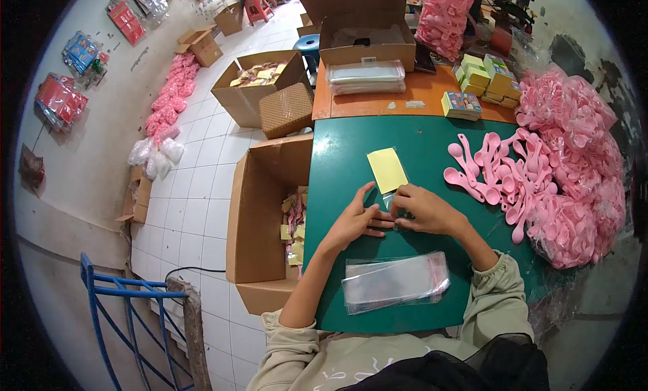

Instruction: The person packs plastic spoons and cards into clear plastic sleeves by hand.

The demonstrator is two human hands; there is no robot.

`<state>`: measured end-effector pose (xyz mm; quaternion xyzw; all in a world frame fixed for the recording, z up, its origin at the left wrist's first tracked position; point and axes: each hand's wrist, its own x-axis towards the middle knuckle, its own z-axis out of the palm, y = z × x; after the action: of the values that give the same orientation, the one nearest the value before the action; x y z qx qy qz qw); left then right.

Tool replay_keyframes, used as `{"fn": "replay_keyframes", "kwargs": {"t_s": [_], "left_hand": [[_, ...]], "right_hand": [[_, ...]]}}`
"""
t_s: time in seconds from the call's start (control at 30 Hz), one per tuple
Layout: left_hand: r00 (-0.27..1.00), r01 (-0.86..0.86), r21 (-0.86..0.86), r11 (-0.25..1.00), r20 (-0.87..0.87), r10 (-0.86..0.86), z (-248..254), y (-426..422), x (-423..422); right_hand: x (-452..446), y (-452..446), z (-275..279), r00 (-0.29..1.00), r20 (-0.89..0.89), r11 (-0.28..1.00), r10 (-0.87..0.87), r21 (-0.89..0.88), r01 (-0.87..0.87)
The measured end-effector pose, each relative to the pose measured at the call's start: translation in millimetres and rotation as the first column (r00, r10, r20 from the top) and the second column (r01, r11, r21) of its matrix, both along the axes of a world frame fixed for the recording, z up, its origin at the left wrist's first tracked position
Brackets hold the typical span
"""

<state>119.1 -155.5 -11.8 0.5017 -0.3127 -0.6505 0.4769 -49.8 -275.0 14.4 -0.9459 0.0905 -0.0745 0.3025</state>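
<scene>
A yellow card [388, 170] lies in a clear plastic bag [388, 199] on the green table, its lower end between my hands. My left hand [358, 219] rests on the table left of the bag, thumb and fingers apart, nothing held. Over the bag's lower end, the fingers of my right hand [425, 212] are bent and closed on the plastic; their tips are partly hidden. Closer to me lies a stack of clear plastic bags [395, 283]. To the right is a loose pile of pink spoons [503, 172].
Large bags of pink spoons [574, 161] crowd the table's right side. Small card boxes [462, 105] and more plastic sleeves [364, 77] sit at the back. Left of the table stands an open carton [260, 202] with packed pieces inside. A blue metal rail [128, 290] is at lower left.
</scene>
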Motion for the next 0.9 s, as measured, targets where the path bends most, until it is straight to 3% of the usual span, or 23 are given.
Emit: {"fn": "replay_keyframes", "kwargs": {"t_s": [0.07,0.37,0.6,0.7,0.8,0.9], "left_hand": [[1.0,0.018,0.022,1.0,0.015,-0.019,1.6,0.1,-0.8],[0.998,-0.06,-0.013,0.998,0.019,0.061,-2.4,-0.6,-7.7],[0.988,-0.045,-0.055,0.997,0.144,0.053,-2.2,-0.1,-9.9],[0.986,-0.124,-0.073,0.99,0.102,0.131,-13.0,-1.8,-10.7],[0.933,-0.08,-0.121,0.989,0.34,0.117,-24.2,-5.7,-11.8],[0.927,-0.122,-0.171,0.978,0.333,0.174,-17.8,-6.5,-16.2]], "right_hand": [[-1.6,-0.1,5.3,0.997,-0.075,0.999,0.021,0.033,-0.019],[-2.7,6.4,5.6,0.998,-0.005,0.989,0.058,-0.137,-0.059],[-0.7,11.7,-3.7,0.997,0.052,0.993,0.057,-0.108,-0.051],[-0.2,13.5,-4.6,0.997,0.038,0.994,0.062,-0.092,-0.058],[-1.5,16.7,-7.9,0.995,0.067,0.993,0.072,-0.099,-0.065],[-3.8,17.7,-5.1,0.994,0.043,0.993,0.096,-0.079,-0.092]]}}
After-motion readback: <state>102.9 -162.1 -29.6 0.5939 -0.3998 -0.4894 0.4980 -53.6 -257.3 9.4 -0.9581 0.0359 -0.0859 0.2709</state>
